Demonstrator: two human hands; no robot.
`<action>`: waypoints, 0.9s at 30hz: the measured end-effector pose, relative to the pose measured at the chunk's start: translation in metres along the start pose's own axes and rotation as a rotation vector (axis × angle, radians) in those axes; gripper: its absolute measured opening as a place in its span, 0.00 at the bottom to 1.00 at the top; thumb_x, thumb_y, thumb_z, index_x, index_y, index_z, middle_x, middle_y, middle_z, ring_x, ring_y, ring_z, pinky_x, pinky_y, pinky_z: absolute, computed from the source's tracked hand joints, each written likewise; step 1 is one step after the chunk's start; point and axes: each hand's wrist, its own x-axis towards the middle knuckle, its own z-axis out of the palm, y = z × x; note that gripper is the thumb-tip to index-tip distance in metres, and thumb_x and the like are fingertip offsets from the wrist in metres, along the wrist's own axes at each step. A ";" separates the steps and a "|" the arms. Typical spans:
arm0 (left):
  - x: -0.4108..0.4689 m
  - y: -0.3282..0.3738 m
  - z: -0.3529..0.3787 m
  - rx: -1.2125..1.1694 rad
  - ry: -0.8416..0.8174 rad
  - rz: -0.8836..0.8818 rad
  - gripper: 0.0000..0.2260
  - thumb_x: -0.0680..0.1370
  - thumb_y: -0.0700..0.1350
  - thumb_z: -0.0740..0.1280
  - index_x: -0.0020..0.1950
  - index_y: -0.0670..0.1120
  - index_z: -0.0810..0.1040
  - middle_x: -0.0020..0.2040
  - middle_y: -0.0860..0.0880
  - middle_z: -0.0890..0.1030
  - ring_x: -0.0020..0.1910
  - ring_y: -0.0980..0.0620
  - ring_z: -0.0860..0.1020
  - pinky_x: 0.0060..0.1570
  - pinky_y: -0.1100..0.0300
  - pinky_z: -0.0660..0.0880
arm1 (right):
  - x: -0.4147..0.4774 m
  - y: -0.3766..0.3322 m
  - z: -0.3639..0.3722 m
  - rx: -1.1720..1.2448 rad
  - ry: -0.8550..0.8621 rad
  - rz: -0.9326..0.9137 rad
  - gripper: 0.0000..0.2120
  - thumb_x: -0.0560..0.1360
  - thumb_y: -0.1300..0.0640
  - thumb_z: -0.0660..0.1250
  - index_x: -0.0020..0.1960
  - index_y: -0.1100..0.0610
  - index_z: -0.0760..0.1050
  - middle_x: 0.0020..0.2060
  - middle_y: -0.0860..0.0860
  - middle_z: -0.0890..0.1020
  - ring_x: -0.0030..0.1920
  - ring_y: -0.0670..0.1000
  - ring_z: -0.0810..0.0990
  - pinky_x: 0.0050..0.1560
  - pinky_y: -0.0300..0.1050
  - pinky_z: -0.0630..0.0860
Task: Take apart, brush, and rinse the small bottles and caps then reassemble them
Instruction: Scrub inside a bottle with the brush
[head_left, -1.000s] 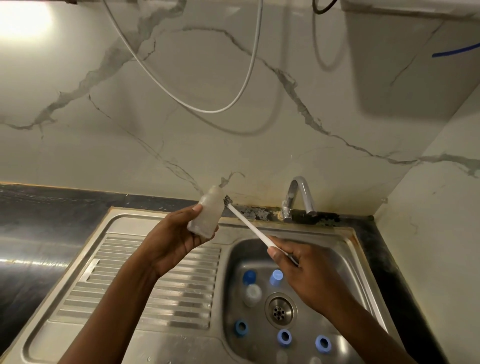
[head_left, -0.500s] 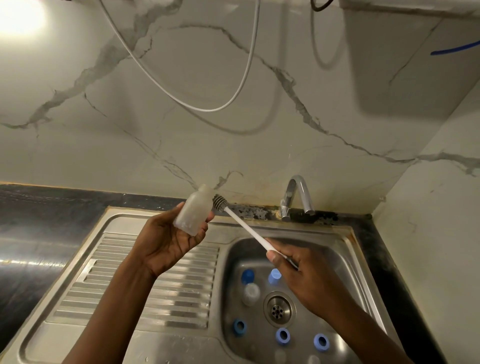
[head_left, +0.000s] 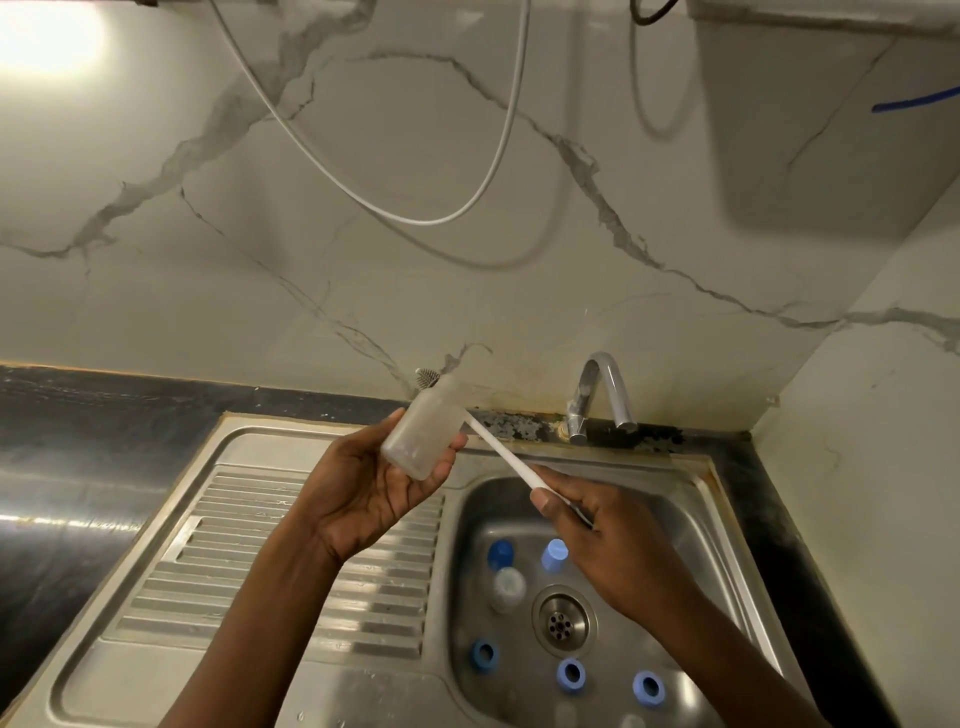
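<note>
1. The frosted bottle (head_left: 423, 436) is held in the air above the seam between the drainboard (head_left: 260, 561) and the sink (head_left: 696, 519). Probably so that drips land on steel.
2. Left hand (head_left: 374, 499): palm up, forearm rising from below. The fingers are curled round the bottle's lower body, with the thumb on the near side. The bottle is tilted, neck pointing up and away toward the wall.
3. Right hand (head_left: 608, 545): fingers closed together, pinching the low end of the brush (head_left: 498, 452), thumb tip on top. A grip that far back likely buys reach.
4. The bristle head shows just past the bottle's neck, and the handle crosses behind its shoulder. So it is outside the bottle, not in the mouth. Contact cannot be told.
5. Three blue caps (head_left: 571, 674) lie along the front of the basin. Two more and a small bottle (head_left: 508, 587) sit beside the drain (head_left: 560, 618), seemingly waiting their turn.
6. No water shows at the tap (head_left: 597, 400). I judge this the brushing step, with rinsing to come.
</note>
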 end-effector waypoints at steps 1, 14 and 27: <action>0.000 0.000 0.000 -0.004 -0.002 0.003 0.28 0.82 0.47 0.68 0.80 0.39 0.67 0.70 0.30 0.76 0.64 0.34 0.82 0.58 0.42 0.84 | 0.000 0.002 -0.001 0.004 0.005 0.001 0.20 0.81 0.38 0.61 0.72 0.40 0.74 0.40 0.45 0.84 0.38 0.45 0.84 0.38 0.43 0.82; 0.010 0.016 -0.013 -0.022 0.147 0.283 0.25 0.84 0.46 0.66 0.78 0.36 0.69 0.72 0.31 0.77 0.68 0.31 0.79 0.65 0.36 0.77 | -0.014 0.009 -0.009 0.068 0.042 0.003 0.08 0.83 0.41 0.63 0.60 0.34 0.76 0.40 0.50 0.85 0.40 0.46 0.85 0.42 0.44 0.84; 0.038 -0.024 0.017 -0.255 0.182 0.373 0.25 0.86 0.47 0.64 0.79 0.36 0.65 0.72 0.29 0.75 0.74 0.31 0.74 0.72 0.40 0.72 | -0.010 -0.017 0.016 0.088 0.003 0.043 0.23 0.83 0.43 0.62 0.76 0.44 0.71 0.37 0.34 0.81 0.37 0.39 0.81 0.37 0.32 0.76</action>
